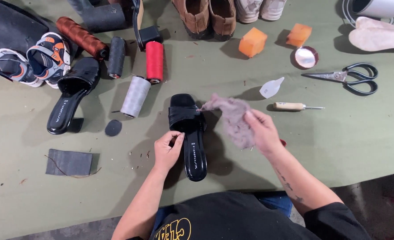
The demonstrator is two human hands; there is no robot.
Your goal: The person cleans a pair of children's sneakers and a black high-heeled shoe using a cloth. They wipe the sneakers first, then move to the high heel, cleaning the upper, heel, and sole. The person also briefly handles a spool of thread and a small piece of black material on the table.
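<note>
A work surface (348, 142) covered in olive-green cloth was shown from above, with footwear and tools spread within reach. A black heeled sandal (190, 135) lay at the centre, directly before the person, toe strap away from the body, so that both hands could meet over it. Its mate, a second black sandal (70, 100), was set aside to the left near a pair of children's sports sandals (30, 60). A wad of grey cloth (232, 118) was held against the strap end of the central sandal, apparently for wiping. The left hand (167, 151) was placed at the insole's edge, its fingers pinched on the sandal's side to steady it. The right hand (262, 131) was closed around the cloth, fingers gripping it. Four thread spools, brown (81, 37), black (116, 57), red (154, 61) and pale grey (136, 96), were grouped at upper left. Scissors (348, 76), a wooden-handled awl (296, 106) and two orange blocks (252, 42) lay to the right, apart from the sandal.
</note>
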